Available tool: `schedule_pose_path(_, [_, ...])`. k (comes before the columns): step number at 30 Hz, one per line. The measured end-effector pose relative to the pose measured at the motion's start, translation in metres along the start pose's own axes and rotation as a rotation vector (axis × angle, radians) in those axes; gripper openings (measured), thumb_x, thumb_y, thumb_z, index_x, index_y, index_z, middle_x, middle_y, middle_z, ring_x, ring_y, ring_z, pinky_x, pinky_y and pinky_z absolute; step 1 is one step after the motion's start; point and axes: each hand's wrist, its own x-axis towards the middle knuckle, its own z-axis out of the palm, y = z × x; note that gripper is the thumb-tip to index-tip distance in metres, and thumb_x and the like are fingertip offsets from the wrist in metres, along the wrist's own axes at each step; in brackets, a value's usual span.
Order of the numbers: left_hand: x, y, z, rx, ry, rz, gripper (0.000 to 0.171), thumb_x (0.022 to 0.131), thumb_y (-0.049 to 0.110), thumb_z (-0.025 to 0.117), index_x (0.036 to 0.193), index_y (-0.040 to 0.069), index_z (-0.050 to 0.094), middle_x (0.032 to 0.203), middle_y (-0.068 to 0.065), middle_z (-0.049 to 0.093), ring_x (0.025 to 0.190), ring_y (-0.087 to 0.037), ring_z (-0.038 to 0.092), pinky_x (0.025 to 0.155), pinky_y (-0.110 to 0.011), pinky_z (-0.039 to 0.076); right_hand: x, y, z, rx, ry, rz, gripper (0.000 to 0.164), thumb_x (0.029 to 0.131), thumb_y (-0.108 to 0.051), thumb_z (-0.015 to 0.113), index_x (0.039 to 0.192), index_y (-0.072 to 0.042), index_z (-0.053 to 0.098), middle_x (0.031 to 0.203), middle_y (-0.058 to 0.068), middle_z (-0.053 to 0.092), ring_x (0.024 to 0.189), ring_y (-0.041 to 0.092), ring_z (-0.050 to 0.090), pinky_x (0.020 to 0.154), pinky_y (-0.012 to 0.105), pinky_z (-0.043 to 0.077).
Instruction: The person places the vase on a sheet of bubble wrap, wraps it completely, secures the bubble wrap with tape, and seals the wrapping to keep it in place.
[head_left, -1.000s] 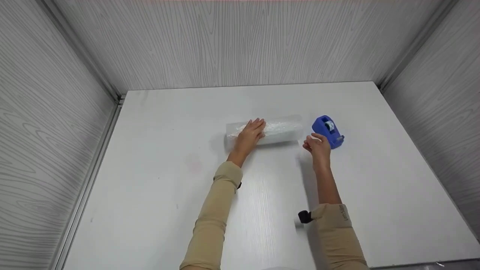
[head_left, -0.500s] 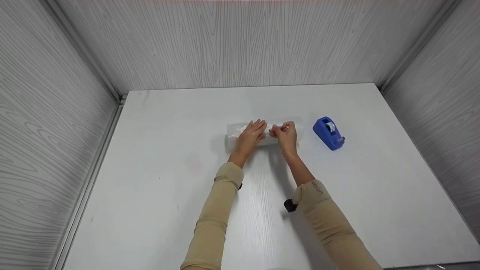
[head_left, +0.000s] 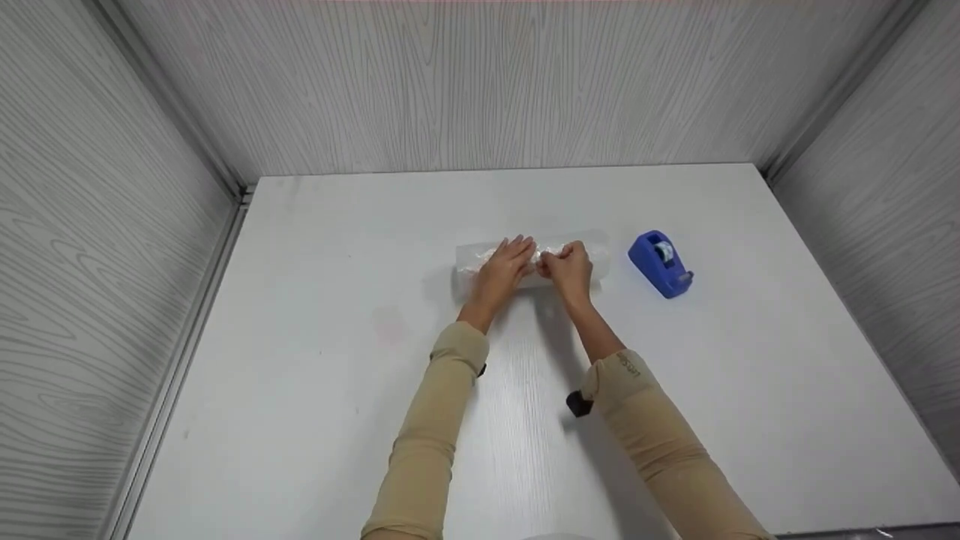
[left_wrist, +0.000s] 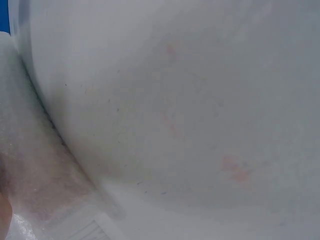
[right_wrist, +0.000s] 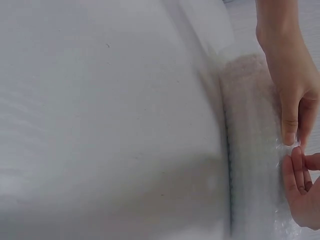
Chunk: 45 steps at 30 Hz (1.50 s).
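A translucent bubble-wrap roll [head_left: 600, 264] lies sideways on the white tabletop, its textured wrap also visible in the right wrist view. My left hand [head_left: 499, 277] rests on the roll left of its middle, fingers stretched out over the top. Close beside it, my right hand [head_left: 572, 274] pinches a small clear piece of tape against the wrap. The tape is hard to make out between thumb and fingertips. Both hands nearly meet in the right wrist view, left hand [right_wrist: 294, 80] above and right hand [right_wrist: 306, 200] below. A blue tape dispenser [head_left: 660, 264] stands right of the roll.
Grey wood-grain panels [head_left: 480, 82] enclose the white table [head_left: 337, 270] at the back and both sides. A blue corner [left_wrist: 4, 20] shows at the left wrist view's upper left. Small marks speckle the tabletop.
My right hand has moved left from beside the tape dispenser onto the roll, next to my left hand, and has stayed there over the last half second. The left hand keeps its place.
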Motion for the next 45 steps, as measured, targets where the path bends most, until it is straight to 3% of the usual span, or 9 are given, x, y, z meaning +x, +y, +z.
schedule_pose_path(6, [0.002, 0.000, 0.000, 0.003, 0.012, 0.009, 0.036, 0.092, 0.012, 0.055, 0.124, -0.003, 0.055, 0.130, -0.013, 0.051, 0.124, -0.025, 0.041, 0.107, -0.034, 0.022, 0.001, 0.000, 0.000, -0.168, 0.006, -0.060, 0.024, 0.082, -0.001, 0.062, 0.074, -0.006, 0.040, 0.069, 0.015, 0.064, 0.055, 0.016, 0.063, 0.046, 0.020, 0.049])
schedule_pose_path(13, [0.002, 0.001, 0.000, -0.008, -0.005, -0.029, 0.041, 0.090, 0.017, 0.057, 0.126, -0.003, 0.054, 0.130, -0.012, 0.050, 0.124, -0.024, 0.041, 0.107, -0.031, 0.019, 0.001, 0.008, -0.005, -0.369, 0.000, -0.091, 0.025, 0.086, -0.020, 0.066, 0.075, -0.010, 0.045, 0.062, 0.005, 0.059, 0.042, 0.011, 0.055, 0.039, 0.019, 0.040])
schedule_pose_path(19, [0.002, 0.000, -0.001, -0.010, -0.011, -0.023, 0.041, 0.091, 0.018, 0.056, 0.126, -0.003, 0.053, 0.131, -0.012, 0.049, 0.125, -0.024, 0.039, 0.108, -0.031, 0.018, 0.001, 0.014, -0.005, -0.333, 0.012, -0.171, 0.020, 0.086, -0.016, 0.066, 0.081, -0.007, 0.048, 0.061, 0.003, 0.053, 0.041, 0.010, 0.048, 0.038, 0.020, 0.037])
schedule_pose_path(23, [0.000, 0.000, -0.002, 0.006, -0.009, -0.036, 0.042, 0.089, 0.017, 0.058, 0.126, -0.002, 0.053, 0.131, -0.011, 0.049, 0.125, -0.023, 0.040, 0.108, -0.031, 0.018, -0.003, 0.019, -0.004, -0.427, 0.035, -0.356, 0.010, 0.087, -0.012, 0.064, 0.090, -0.005, 0.059, 0.065, 0.005, 0.053, 0.054, 0.015, 0.048, 0.047, 0.025, 0.039])
schedule_pose_path(27, [0.000, 0.001, -0.002, 0.066, -0.021, -0.029, 0.041, 0.089, 0.017, 0.058, 0.126, -0.001, 0.054, 0.130, -0.010, 0.050, 0.124, -0.022, 0.041, 0.107, -0.031, 0.020, -0.007, 0.022, -0.003, -0.615, 0.094, -0.640, 0.015, 0.085, -0.012, 0.066, 0.098, -0.006, 0.070, 0.090, 0.008, 0.061, 0.084, 0.023, 0.053, 0.070, 0.034, 0.045])
schedule_pose_path(30, [0.001, 0.003, -0.002, 0.079, -0.031, -0.025, 0.041, 0.090, 0.017, 0.056, 0.126, -0.001, 0.054, 0.130, -0.009, 0.050, 0.124, -0.021, 0.041, 0.107, -0.031, 0.020, -0.007, 0.025, -0.003, -0.709, 0.109, -0.765, 0.017, 0.085, -0.014, 0.066, 0.101, -0.009, 0.072, 0.108, 0.007, 0.063, 0.102, 0.027, 0.051, 0.083, 0.041, 0.043])
schedule_pose_path(34, [0.001, 0.003, -0.003, 0.038, -0.034, -0.033, 0.040, 0.091, 0.017, 0.055, 0.126, -0.002, 0.053, 0.131, -0.010, 0.050, 0.125, -0.022, 0.040, 0.107, -0.031, 0.019, -0.007, 0.026, -0.004, -0.769, 0.088, -0.770, 0.021, 0.087, -0.016, 0.065, 0.105, -0.010, 0.071, 0.111, 0.006, 0.064, 0.104, 0.027, 0.052, 0.083, 0.043, 0.041])
schedule_pose_path(41, [0.003, 0.000, -0.004, -0.008, -0.018, -0.042, 0.042, 0.089, 0.016, 0.059, 0.125, -0.002, 0.054, 0.130, -0.011, 0.051, 0.124, -0.023, 0.041, 0.107, -0.032, 0.019, 0.001, 0.024, -0.006, -0.692, 0.079, -0.722, 0.019, 0.084, -0.016, 0.068, 0.102, -0.011, 0.072, 0.106, 0.003, 0.066, 0.092, 0.025, 0.053, 0.077, 0.040, 0.040])
schedule_pose_path(45, [0.003, 0.000, -0.003, -0.040, -0.014, -0.042, 0.042, 0.088, 0.015, 0.060, 0.126, -0.002, 0.054, 0.130, -0.012, 0.050, 0.124, -0.024, 0.041, 0.107, -0.032, 0.020, 0.002, 0.025, -0.007, -0.712, 0.097, -0.740, 0.018, 0.084, -0.013, 0.067, 0.101, -0.010, 0.073, 0.103, 0.003, 0.067, 0.087, 0.025, 0.053, 0.074, 0.039, 0.040])
